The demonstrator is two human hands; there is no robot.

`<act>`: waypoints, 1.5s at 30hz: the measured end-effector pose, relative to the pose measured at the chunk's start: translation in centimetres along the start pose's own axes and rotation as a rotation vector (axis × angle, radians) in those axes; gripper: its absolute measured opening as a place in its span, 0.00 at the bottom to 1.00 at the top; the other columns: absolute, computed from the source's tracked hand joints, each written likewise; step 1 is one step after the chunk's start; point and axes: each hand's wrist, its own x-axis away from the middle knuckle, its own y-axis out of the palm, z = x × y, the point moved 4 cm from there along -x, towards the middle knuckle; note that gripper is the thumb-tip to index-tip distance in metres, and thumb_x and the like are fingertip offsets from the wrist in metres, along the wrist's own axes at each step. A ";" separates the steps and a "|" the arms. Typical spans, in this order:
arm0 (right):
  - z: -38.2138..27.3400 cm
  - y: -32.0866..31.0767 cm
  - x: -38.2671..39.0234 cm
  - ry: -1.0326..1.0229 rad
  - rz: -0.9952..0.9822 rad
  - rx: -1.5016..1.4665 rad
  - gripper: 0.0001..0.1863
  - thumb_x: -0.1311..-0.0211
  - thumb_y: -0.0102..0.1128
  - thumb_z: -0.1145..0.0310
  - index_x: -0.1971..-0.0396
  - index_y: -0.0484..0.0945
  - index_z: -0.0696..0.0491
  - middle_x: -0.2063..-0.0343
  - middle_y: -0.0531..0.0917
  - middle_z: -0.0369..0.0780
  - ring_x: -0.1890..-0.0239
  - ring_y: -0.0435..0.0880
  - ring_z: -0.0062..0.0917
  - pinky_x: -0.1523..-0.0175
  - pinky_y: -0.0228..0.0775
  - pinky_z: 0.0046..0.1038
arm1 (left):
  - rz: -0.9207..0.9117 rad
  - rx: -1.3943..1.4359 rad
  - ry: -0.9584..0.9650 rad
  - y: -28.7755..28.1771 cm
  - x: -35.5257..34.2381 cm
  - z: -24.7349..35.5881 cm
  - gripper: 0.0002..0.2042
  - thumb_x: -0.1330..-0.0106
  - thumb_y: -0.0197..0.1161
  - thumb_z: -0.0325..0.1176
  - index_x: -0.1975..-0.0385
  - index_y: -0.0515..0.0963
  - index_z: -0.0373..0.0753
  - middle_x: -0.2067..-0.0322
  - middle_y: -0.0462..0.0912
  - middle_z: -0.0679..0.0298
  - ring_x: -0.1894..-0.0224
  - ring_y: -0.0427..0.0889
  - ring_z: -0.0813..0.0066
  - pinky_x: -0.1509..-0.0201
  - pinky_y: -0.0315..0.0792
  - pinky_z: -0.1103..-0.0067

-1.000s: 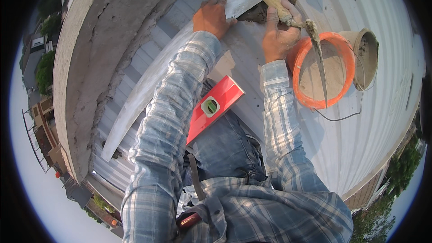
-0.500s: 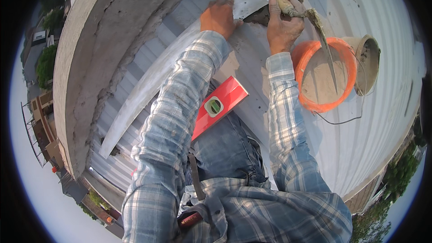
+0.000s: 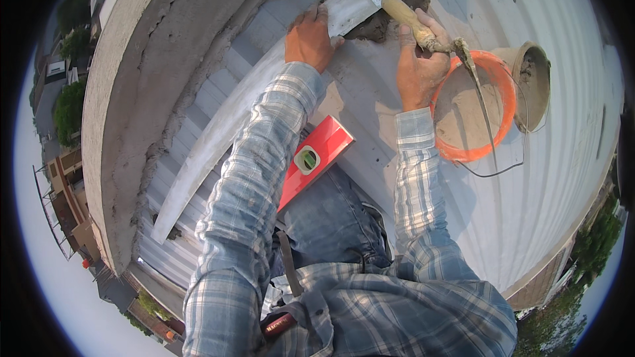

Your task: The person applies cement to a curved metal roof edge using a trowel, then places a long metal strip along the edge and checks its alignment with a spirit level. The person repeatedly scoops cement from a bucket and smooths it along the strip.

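My left hand (image 3: pixel 309 41) is closed over the edge of a long, pale metal strip (image 3: pixel 218 135), which curves across the ribbed metal sheet. In my right hand (image 3: pixel 423 71) is a trowel (image 3: pixel 403 16), gripped by its mortar-smeared wooden handle. The trowel's handle end points up toward the strip, and its thin blade hangs edge-on over an orange bucket (image 3: pixel 506 112) with grey mortar in it. Dark wet mortar (image 3: pixel 375 28) lies under and beside the strip, close to both hands. A red spirit level (image 3: pixel 317 158) rests at my leg between my forearms.
A second, mortar-stained bucket (image 3: pixel 534 86) stands against the orange one, with wire handles beside them. A rough concrete wall (image 3: pixel 132 92) rises along the left side. Ribbed roofing sheet (image 3: pixel 562 172) extends to the right, with trees and buildings beyond the roof's edges.
The view has shifted slightly. My right hand and the trowel sit a little lower, with the handle drawn back from the strip's upper part. My left hand stays on the strip.
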 end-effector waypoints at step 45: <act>2.0 -2.0 9.4 0.292 -0.163 -0.031 0.19 0.42 0.68 0.68 0.52 0.77 0.59 0.55 0.80 0.44 0.54 0.80 0.29 0.55 0.77 0.29 | 0.026 -0.044 -0.030 -1.0 -1.0 -0.7 0.33 0.51 0.75 0.38 0.42 0.74 0.43 0.43 0.72 0.56 0.40 0.72 0.57 0.37 0.69 0.63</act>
